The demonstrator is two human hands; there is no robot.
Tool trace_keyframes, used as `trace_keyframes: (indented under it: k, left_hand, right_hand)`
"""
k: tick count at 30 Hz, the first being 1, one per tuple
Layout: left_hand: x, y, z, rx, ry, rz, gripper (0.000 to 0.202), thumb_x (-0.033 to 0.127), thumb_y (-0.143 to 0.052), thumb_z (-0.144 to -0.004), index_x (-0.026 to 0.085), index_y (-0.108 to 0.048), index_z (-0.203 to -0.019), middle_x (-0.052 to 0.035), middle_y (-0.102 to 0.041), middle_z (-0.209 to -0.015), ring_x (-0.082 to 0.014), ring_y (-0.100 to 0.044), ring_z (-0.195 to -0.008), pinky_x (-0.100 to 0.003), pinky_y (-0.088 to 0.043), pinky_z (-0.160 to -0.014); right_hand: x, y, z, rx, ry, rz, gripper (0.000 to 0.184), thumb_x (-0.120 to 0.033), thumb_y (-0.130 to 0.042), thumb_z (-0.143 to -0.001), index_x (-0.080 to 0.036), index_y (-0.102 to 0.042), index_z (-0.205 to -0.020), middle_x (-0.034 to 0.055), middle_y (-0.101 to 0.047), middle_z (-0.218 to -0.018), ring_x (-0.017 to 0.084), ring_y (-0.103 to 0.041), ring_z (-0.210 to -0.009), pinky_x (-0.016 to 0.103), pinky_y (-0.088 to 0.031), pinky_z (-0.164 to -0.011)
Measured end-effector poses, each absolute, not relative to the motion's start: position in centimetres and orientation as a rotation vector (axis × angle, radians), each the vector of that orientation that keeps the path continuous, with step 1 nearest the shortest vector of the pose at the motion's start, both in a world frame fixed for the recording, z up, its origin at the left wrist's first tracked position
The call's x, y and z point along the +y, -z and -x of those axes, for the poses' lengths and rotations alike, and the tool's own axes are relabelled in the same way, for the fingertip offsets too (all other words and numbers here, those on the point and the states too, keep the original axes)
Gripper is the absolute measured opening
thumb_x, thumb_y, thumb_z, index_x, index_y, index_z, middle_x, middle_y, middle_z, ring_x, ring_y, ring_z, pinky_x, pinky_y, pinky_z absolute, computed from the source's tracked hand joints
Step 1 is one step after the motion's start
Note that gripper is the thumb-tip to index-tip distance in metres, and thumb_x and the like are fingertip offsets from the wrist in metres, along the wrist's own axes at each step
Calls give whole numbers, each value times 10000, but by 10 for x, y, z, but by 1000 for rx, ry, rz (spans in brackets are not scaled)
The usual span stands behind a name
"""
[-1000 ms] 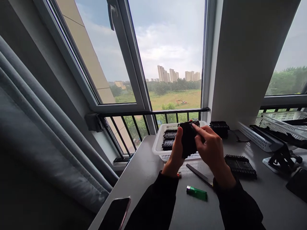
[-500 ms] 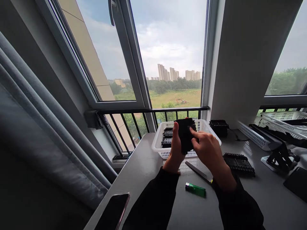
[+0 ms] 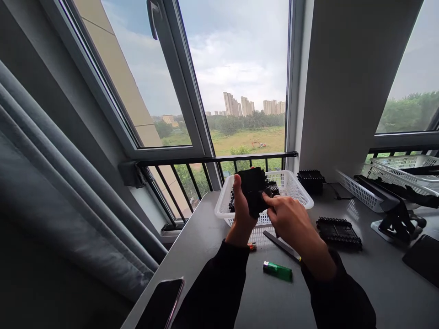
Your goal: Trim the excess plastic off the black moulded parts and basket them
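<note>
My left hand (image 3: 241, 213) is closed round a black square plastic part (image 3: 253, 188), held upright above the grey table in front of a white mesh basket (image 3: 294, 191). My right hand (image 3: 287, 220) is at the part's lower right edge, with thumb and forefinger pinched on it. More black parts lie inside the basket, mostly hidden behind my hands. Both arms wear dark sleeves.
A green lighter (image 3: 277, 270), a dark flat tool (image 3: 281, 245) and a small red item (image 3: 252, 246) lie near my wrists. A black tray part (image 3: 339, 230) lies to the right, another (image 3: 311, 179) by the wall. A phone (image 3: 161, 303) sits at the table's left edge; more white baskets (image 3: 356, 190) stand far right.
My hands and the black part shifted slightly left and up. The right hand's fingers slid from the part's upper face down to its lower right edge.
</note>
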State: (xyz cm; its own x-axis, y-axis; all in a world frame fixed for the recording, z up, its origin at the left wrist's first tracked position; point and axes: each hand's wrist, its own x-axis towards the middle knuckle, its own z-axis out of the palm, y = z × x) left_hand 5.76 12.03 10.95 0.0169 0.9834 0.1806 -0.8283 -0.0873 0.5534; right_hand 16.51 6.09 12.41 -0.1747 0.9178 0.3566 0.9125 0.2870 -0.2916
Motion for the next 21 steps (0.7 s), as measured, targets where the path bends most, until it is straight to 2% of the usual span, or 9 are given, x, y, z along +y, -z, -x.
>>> trace_keyframes:
  k: [8, 10, 12, 14, 15, 17, 19, 21]
  left_hand:
    - [123, -111, -51, 346, -1575, -612, 510, 568, -565, -838, 161, -675, -1124, -37, -724, -797, -149, -674, -633, -254, -544, -648]
    - [123, -112, -51, 351, -1565, -623, 522, 574, -559, -840, 155, -673, -1128, -39, -721, -777, -151, -675, -628, -249, -543, -625]
    - [121, -112, -51, 356, -1540, -659, 545, 591, -550, -840, 149, -673, -1134, -46, -725, -785, -158, -680, -628, -252, -548, -614]
    - [118, -113, -52, 355, -1509, -688, 562, 605, -542, -839, 152, -670, -1148, -55, -734, -818, -172, -694, -660, -267, -561, -641]
    - [117, -113, -52, 353, -1487, -695, 566, 608, -537, -841, 157, -667, -1157, -60, -739, -838, -184, -703, -694, -279, -569, -667]
    - [114, -113, -54, 359, -1414, -693, 568, 610, -533, -843, 159, -667, -1163, -72, -745, -870, -212, -716, -777, -302, -576, -722]
    - [112, -110, -58, 390, -1308, -683, 560, 597, -546, -842, 142, -679, -1140, -92, -748, -889, -238, -716, -845, -320, -575, -766]
    - [112, -107, -62, 421, -1234, -671, 542, 578, -565, -840, 119, -695, -1098, -111, -748, -900, -251, -713, -870, -330, -569, -795]
  right_hand:
    - [63, -121, -167, -2119, -162, 1590, 405, -202, -468, -870, -273, -683, -1205, 54, -739, -1005, 216, -662, -903, 298, -434, -716]
    - [64, -123, -171, -2047, -197, 1573, 337, -216, -489, -851, -272, -756, -1047, 41, -749, -943, 208, -666, -859, 289, -432, -706]
    - [63, -127, -176, -1922, -216, 1563, 295, -230, -493, -841, -253, -788, -843, 32, -741, -787, 197, -661, -756, 279, -424, -660]
    - [61, -130, -182, -1755, -212, 1508, 303, -238, -485, -841, -240, -780, -771, 27, -716, -694, 190, -651, -700, 273, -424, -632]
    - [60, -131, -185, -1680, -203, 1441, 305, -237, -478, -845, -239, -782, -824, 26, -723, -728, 190, -654, -723, 271, -435, -647]
    - [62, -132, -188, -1589, -178, 1261, 341, -234, -462, -862, -240, -754, -1038, 30, -739, -920, 191, -659, -839, 272, -462, -726]
    - [66, -129, -186, -1610, -169, 1130, 419, -222, -439, -886, -240, -657, -1243, 37, -709, -1073, 182, -647, -910, 274, -467, -789]
    - [72, -125, -182, -1699, -172, 1124, 477, -204, -425, -899, -239, -562, -1355, 43, -699, -1056, 173, -643, -870, 272, -467, -773]
